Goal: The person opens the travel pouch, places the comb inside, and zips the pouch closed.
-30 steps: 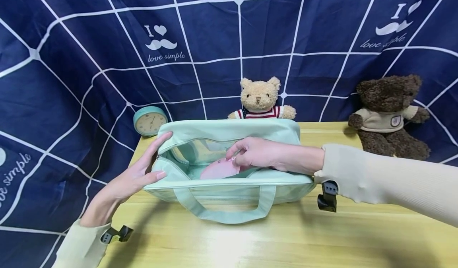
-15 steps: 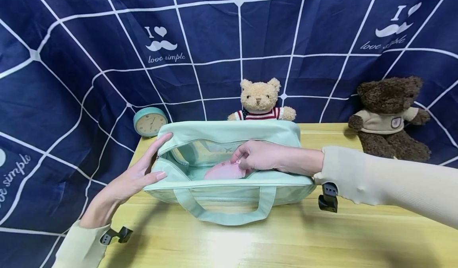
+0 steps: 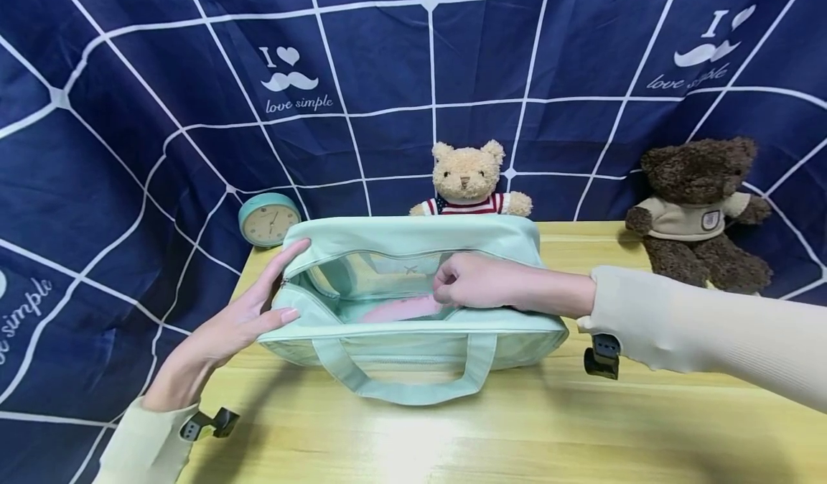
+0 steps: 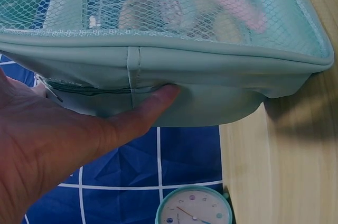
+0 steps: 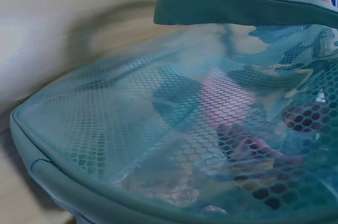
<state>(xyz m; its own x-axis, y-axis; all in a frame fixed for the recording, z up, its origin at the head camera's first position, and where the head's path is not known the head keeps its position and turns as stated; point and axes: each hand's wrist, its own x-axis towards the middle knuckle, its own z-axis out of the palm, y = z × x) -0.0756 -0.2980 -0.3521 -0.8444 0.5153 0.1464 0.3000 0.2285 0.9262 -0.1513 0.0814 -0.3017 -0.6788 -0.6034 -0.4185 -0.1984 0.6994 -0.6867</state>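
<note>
A mint-green travel bag [image 3: 407, 233] with clear and mesh panels stands unzipped on the table. My left hand [image 3: 242, 319] spans the left end of its opening, thumb on the front edge and fingers at the back edge. In the left wrist view the thumb [image 4: 145, 109] lies straight against the bag's outer end. Down in the opening is my right hand [image 3: 481, 281], its fingers curled. A flat pink piece [image 3: 400, 309] with a rounded edge lies inside, its right end at those fingertips; I cannot tell whether they still pinch it. The mesh also shows this pink piece [image 5: 227, 97].
The bag's handle [image 3: 407, 392] hangs over its front onto the wooden table [image 3: 413, 448]. Behind stand a round teal clock [image 3: 268, 220], a light teddy bear [image 3: 466, 175] and, right, a dark brown bear [image 3: 701, 197]. A navy checked cloth [image 3: 381, 53] hangs behind.
The pink piece has sunk lower and lies flatter in the bag. My right hand has shifted a little to the right, now over only its right end. The left hand stays put.
</note>
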